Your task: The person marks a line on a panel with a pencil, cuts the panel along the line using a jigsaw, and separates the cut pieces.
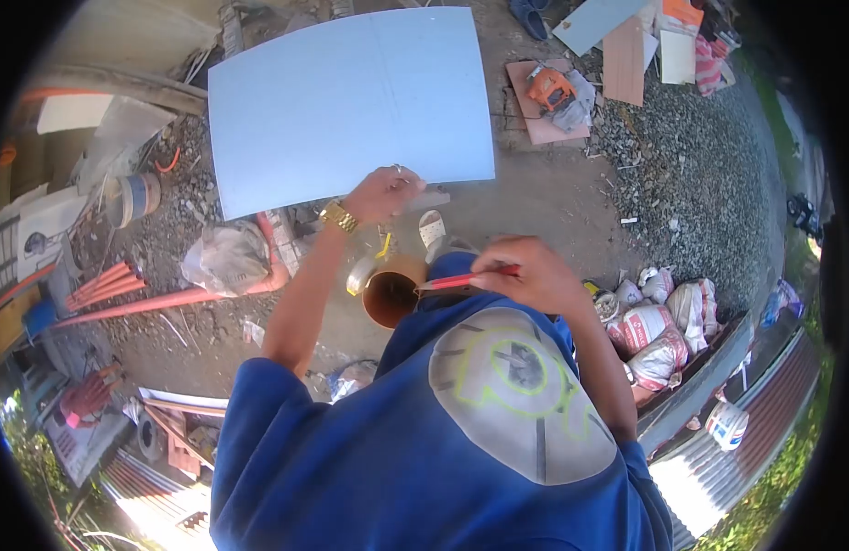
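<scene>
We have the pale sheet [351, 106] already laid out at eleven o'clock, our left hand [384, 193] at its near edge, grip unclear, and our right hand [527, 274] clamped round a red pencil [457, 280], tip apart from the sheet, though how much work is left we cannot tell

Person's L arm [307, 308] reaches fwd, approx. straight, w/ the L hand [385, 195] farthest out, back of hand up, fingers bent. R forearm [601, 360] angles fwd & inward, putting the R hand [532, 273] a bit nearer the body, fingers curled in a pinch grip; hands apart, i.e. not touching.
</scene>
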The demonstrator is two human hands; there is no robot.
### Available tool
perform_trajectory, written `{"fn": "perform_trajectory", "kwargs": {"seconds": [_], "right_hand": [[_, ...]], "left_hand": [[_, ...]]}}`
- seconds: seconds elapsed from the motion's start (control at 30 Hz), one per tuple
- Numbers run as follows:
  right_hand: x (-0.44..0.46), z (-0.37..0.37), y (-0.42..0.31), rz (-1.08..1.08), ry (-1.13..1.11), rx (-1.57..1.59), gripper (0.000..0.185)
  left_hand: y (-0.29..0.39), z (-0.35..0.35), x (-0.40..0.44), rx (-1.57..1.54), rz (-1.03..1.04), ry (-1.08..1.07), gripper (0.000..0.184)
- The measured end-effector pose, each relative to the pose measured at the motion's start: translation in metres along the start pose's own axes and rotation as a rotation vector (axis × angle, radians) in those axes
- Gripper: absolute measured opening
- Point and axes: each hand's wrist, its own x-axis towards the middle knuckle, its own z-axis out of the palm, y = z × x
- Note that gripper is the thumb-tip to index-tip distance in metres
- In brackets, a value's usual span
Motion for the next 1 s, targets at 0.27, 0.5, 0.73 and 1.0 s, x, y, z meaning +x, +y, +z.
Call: {"fn": "perform_trajectory", "kwargs": {"seconds": [0.27, 0.5, 0.73, 1.0], "right_hand": [[0.101, 0.128, 0.013, -0.229, -0.464, -0.476, 0.013], [0.075, 0.038, 0.018, -0.284, -0.369, -0.394, 0.033], [0.039, -0.176, 0.273, 0.321, 0.128, 0.032, 0.021], [0.128, -0.299, 0.718, 0.625, 0.527, -0.048, 0.022]], "left_hand": [[-0.05, 0.014, -0.059, -0.195, -0.17, -0.005, 0.053], [-0.029, 0.062, -0.039, -0.218, -0.329, 0.092, 0.041], [0.025, 0.16, 0.011, -0.021, -0.299, 0.167, 0.027], [0.047, 0.34, 0.051, 0.233, -0.203, 0.288, 0.025]]}}
